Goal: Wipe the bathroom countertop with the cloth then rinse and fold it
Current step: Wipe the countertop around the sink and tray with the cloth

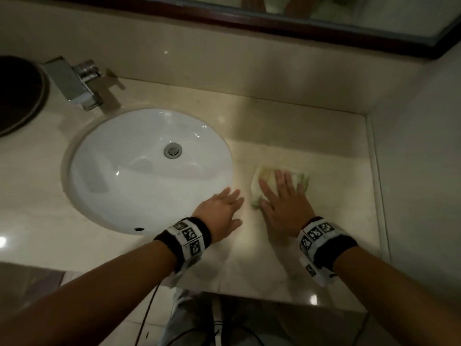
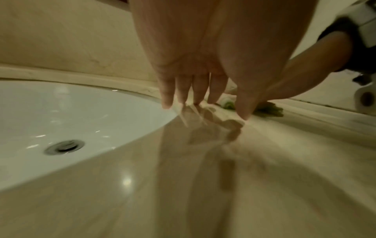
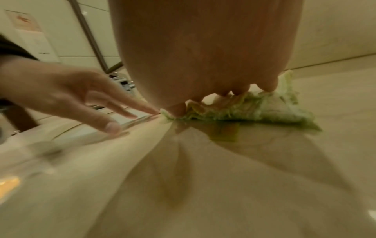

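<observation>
Head view: the right hand (image 1: 284,198) lies flat, fingers spread, pressing the cloth (image 1: 264,178) onto the counter (image 1: 311,136) right of the sink (image 1: 124,176). The left hand (image 1: 220,212) rests open and empty at the sink's edge.

Left wrist view: straight fingers (image 2: 215,90) hover just above the glossy counter.

Right wrist view: the cloth is bunched under the fingertips (image 3: 266,85). So crumpled, it may skid or roll and leave streaks; a braced palm could slip on wet stone.
</observation>
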